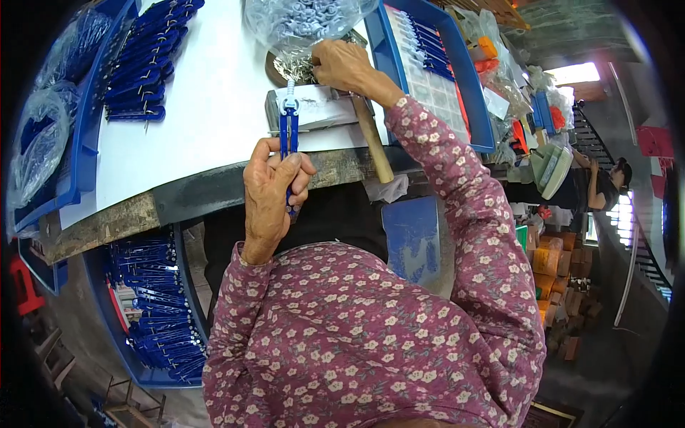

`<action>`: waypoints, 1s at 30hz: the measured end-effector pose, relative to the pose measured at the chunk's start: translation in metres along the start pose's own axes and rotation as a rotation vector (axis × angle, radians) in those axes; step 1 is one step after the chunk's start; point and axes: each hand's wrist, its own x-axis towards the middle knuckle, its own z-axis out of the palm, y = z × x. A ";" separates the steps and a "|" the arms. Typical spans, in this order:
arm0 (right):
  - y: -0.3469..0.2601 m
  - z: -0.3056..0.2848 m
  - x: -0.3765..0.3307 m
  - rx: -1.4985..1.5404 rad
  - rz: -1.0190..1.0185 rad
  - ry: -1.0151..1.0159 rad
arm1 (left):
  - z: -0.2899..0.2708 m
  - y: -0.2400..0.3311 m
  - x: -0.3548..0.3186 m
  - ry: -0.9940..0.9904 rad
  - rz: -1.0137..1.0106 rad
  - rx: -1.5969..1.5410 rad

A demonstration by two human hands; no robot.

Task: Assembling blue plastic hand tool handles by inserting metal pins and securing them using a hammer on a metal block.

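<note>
My left hand (275, 182) is wrapped round a blue drawing compass (289, 132), held upright in front of the table edge. The compass has a pale blue head with a ridged stem, and a thin metal pin sticks out crosswise at its side. My right hand (346, 68) reaches into a dish of small metal parts (292, 65), its fingers bent and pressed together. What those fingertips hold, if anything, is hidden. Below the right wrist, a hammer's wooden handle (372, 139) juts over the table edge, next to a grey metal block (321, 103).
A plastic bag of pale blue parts (310, 21) lies behind the dish. Blue compasses (146, 64) are piled at left, beside a blue tray (84, 153). Another blue tray (485, 128) stands at right. A crate of compasses (196, 314) sits below the table. Another person (606, 187) is far right.
</note>
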 end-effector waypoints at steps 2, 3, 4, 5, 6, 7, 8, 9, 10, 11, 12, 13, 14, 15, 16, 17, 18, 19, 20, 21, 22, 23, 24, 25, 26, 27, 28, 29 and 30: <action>-0.007 -0.001 0.005 -0.035 0.006 -0.044 | -0.004 -0.002 0.001 0.008 0.014 -0.019; -0.010 -0.001 0.007 -0.071 0.016 -0.085 | -0.004 -0.002 0.001 0.012 0.015 -0.021; -0.010 0.000 0.008 -0.072 0.016 -0.086 | -0.004 -0.002 0.001 0.010 0.009 -0.023; -0.010 0.002 0.008 -0.089 -0.014 -0.062 | -0.004 -0.001 0.001 0.008 0.004 -0.025; -0.009 0.003 0.009 -0.105 -0.046 -0.037 | -0.004 -0.002 0.001 0.008 0.004 -0.026; -0.008 0.004 0.010 -0.106 -0.047 -0.037 | -0.004 -0.001 0.002 -0.004 0.003 -0.022; -0.007 0.004 0.012 -0.100 -0.041 -0.055 | -0.004 0.000 0.002 -0.016 0.002 -0.018; -0.005 0.005 0.013 -0.094 -0.035 -0.073 | -0.004 0.000 0.001 -0.015 0.003 -0.018; -0.004 0.006 0.013 -0.093 -0.039 -0.073 | -0.003 0.001 0.001 -0.008 0.001 -0.025; -0.002 0.007 0.012 -0.072 -0.045 -0.073 | -0.003 0.001 0.001 -0.001 -0.001 -0.030; 0.000 0.007 0.012 -0.050 -0.051 -0.073 | -0.004 0.001 0.001 0.001 0.002 -0.030; 0.003 0.008 0.011 -0.050 -0.052 -0.073 | -0.004 0.001 0.002 -0.001 0.001 -0.029; 0.005 0.009 0.011 -0.029 -0.075 -0.065 | -0.004 0.001 0.002 -0.004 0.000 -0.028; 0.008 0.010 0.011 -0.009 -0.097 -0.056 | -0.004 0.001 0.002 -0.004 0.000 -0.027; 0.011 0.012 0.011 -0.008 -0.097 -0.055 | -0.003 0.002 0.001 -0.003 -0.002 -0.032; 0.015 0.014 0.012 0.041 -0.109 -0.031 | -0.003 0.003 0.001 -0.003 -0.005 -0.037; 0.019 0.015 0.011 0.090 -0.120 -0.007 | -0.003 0.003 0.001 -0.004 -0.005 -0.035; 0.019 0.010 0.011 0.089 -0.119 -0.006 | -0.003 0.003 0.002 -0.009 -0.005 -0.037; 0.020 0.004 0.011 0.235 -0.052 -0.086 | -0.003 0.004 0.002 -0.013 -0.006 -0.038; 0.020 -0.002 0.010 0.380 0.015 -0.165 | -0.002 0.004 0.002 -0.016 -0.006 -0.038; 0.020 -0.006 0.007 0.378 0.018 -0.162 | -0.002 0.005 0.002 -0.019 -0.006 -0.047; 0.019 -0.011 0.002 0.632 0.072 -0.147 | -0.001 0.005 0.002 -0.023 -0.007 -0.057; 0.018 -0.014 -0.001 0.886 0.127 -0.130 | -0.001 0.005 0.002 -0.029 -0.008 -0.056; 0.019 -0.016 -0.004 0.883 0.131 -0.123 | -0.001 0.005 0.002 -0.029 -0.012 -0.057; 0.021 -0.019 -0.006 1.055 0.149 -0.161 | 0.000 0.005 0.003 -0.029 -0.018 -0.058; 0.022 -0.021 -0.010 1.228 0.166 -0.199 | 0.001 0.005 0.003 -0.038 -0.020 -0.057; 0.014 -0.027 -0.014 1.313 0.190 -0.209 | 0.002 0.006 0.002 -0.034 -0.020 -0.062; 0.011 -0.029 -0.017 1.314 0.191 -0.206 | 0.002 0.006 0.001 -0.029 -0.021 -0.068; 0.009 -0.031 -0.019 1.375 0.200 -0.209 | 0.003 0.006 0.001 -0.030 -0.022 -0.066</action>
